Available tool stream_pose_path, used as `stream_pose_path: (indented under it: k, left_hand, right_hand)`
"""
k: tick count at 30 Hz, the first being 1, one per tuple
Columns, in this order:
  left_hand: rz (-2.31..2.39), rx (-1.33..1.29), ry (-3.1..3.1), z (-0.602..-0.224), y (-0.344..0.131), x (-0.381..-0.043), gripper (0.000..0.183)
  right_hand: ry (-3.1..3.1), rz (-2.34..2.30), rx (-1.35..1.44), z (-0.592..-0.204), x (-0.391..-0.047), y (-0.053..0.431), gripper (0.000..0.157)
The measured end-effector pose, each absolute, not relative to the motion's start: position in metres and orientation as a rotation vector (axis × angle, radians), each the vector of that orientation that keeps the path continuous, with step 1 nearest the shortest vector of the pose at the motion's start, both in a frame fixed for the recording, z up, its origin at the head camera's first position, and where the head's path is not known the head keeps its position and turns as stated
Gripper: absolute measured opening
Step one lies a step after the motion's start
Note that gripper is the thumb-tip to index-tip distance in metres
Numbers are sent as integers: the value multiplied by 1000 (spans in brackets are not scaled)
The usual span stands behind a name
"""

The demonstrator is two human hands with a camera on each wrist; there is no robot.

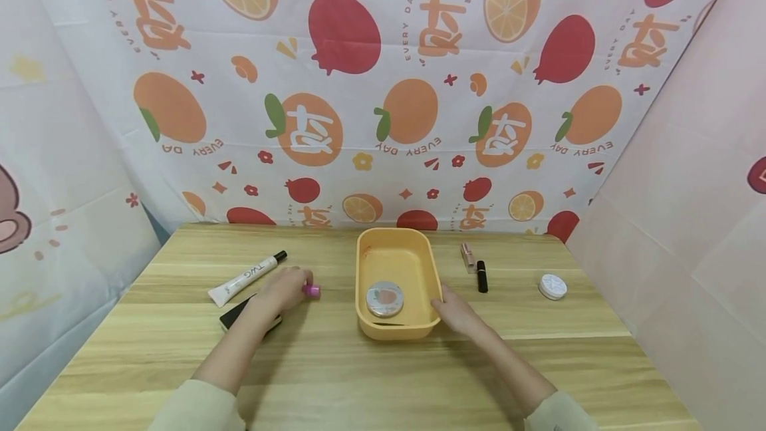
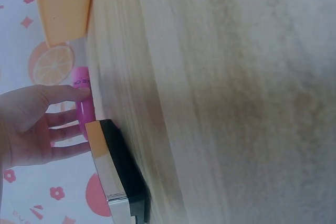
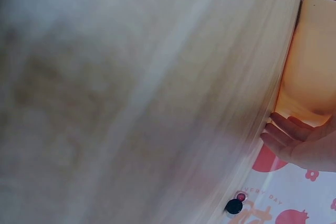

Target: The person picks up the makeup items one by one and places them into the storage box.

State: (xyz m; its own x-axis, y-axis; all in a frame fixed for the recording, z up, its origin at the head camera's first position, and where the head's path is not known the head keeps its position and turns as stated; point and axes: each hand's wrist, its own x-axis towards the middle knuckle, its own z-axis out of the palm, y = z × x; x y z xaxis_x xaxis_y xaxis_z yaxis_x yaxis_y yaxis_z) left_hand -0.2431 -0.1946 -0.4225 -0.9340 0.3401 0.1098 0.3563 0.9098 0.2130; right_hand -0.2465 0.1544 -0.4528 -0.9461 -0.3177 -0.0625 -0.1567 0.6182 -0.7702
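At the left, my left hand holds a pink lip balm tube between thumb and fingers, low over the table. The left wrist view shows the lip balm upright, right beside a black box. Near the middle stands a yellow plastic basket with a round, clear-topped tin inside. My right hand grips the basket's right side, its thumb over the rim; in the right wrist view the fingers lie along the outer wall.
A white squeeze tube with a black cap lies behind the black box. To the right of the basket are a pink lipstick, a black lipstick and a round white case. A printed cloth hangs at the table's back edge.
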Motion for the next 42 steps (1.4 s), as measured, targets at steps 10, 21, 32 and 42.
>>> stream_pose_path:
  k: [10, 21, 32, 42]
  left_hand:
    - [-392, -466, -3047, -407, -192, -243, 18]
    - [-394, -520, -3000, -381, -177, -244, 11]
    - [-349, -523, -2998, -365, -164, -245, 14]
    - [-336, -562, -2987, -365, -163, -243, 15]
  right_hand:
    - [2640, -1243, -399, -458, -248, 155, 45]
    - [2635, -1248, -388, -453, -247, 155, 46]
    - [2656, -1239, -403, -455, -250, 155, 47]
    - [2655, -1232, -385, -456, -250, 155, 48]
